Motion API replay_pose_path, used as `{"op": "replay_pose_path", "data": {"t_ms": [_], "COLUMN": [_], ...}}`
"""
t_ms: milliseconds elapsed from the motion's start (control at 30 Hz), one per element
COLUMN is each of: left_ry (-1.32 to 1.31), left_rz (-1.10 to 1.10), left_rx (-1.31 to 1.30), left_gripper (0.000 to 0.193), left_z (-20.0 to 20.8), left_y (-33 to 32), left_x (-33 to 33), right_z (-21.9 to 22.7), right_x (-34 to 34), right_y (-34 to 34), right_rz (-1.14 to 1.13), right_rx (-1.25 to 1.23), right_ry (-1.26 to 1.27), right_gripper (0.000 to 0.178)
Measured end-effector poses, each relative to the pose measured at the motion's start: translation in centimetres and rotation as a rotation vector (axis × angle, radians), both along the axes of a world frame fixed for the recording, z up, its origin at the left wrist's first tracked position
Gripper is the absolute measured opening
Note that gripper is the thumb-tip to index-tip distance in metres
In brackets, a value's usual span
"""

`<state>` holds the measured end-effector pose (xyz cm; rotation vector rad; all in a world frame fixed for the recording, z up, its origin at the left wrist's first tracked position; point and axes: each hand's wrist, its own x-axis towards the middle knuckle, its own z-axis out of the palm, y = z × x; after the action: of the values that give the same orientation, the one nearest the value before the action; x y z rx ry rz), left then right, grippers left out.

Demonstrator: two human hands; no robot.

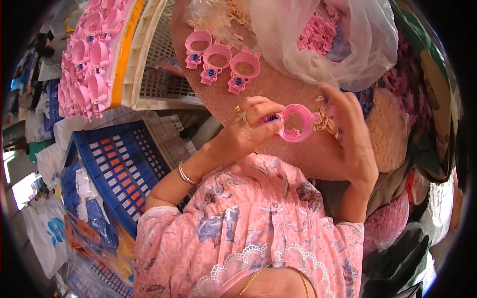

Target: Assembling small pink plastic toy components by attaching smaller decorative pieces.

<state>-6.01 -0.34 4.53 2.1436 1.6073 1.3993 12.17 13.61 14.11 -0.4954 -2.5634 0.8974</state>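
Observation:
My left hand, wearing rings, is closed with thumb and fingers on a pink plastic ring-shaped toy piece. It holds the piece upright above the round speckled table, the round opening to the right and a blue detail by the fingertips. Through the opening shows a small pink part. Just right of the piece, my right hand has its fingers stretched and apart; I see nothing in them. Small beige parts lie between that hand and the toy piece. Three similar pink toy pieces lie in a row farther back.
A clear plastic bag of pink parts covers the table's far right. At far left, many pink pieces sit above a cream crate with an orange edge. A blue basket stands lower left. A bag of beige parts is at right.

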Motion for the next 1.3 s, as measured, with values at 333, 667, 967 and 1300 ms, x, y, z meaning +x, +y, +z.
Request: {"op": "replay_pose_path", "data": {"t_ms": [333, 667, 967, 1300], "left_ry": [-1.630, -1.754, -1.503, -1.112], "left_rz": [-0.081, -0.033, 0.063, 0.046], "left_rx": [-0.446, -0.490, -0.470, -0.469], "left_gripper": [0.038, 0.029, 0.031, 0.038], "left_z": [0.0, -1.0, -1.1, -0.6], "left_y": [-0.1, 0.2, 0.0, -0.2], "left_x": [1.7, 2.1, 2.6, 2.0], "right_z": [-9.1, -10.1, -10.3, -9.0], "right_x": [0.9, -0.1, 0.0, 0.3], "right_y": [-3.3, -5.1, -5.1, -4.6], "right_rz": [-0.287, -0.357, -0.316, -0.359], "right_rx": [-1.262, -1.397, -1.149, -1.066], "right_ry": [0.713, 0.684, 0.572, 0.425], "right_gripper": [0.018, 0.022, 0.022, 0.023]}}
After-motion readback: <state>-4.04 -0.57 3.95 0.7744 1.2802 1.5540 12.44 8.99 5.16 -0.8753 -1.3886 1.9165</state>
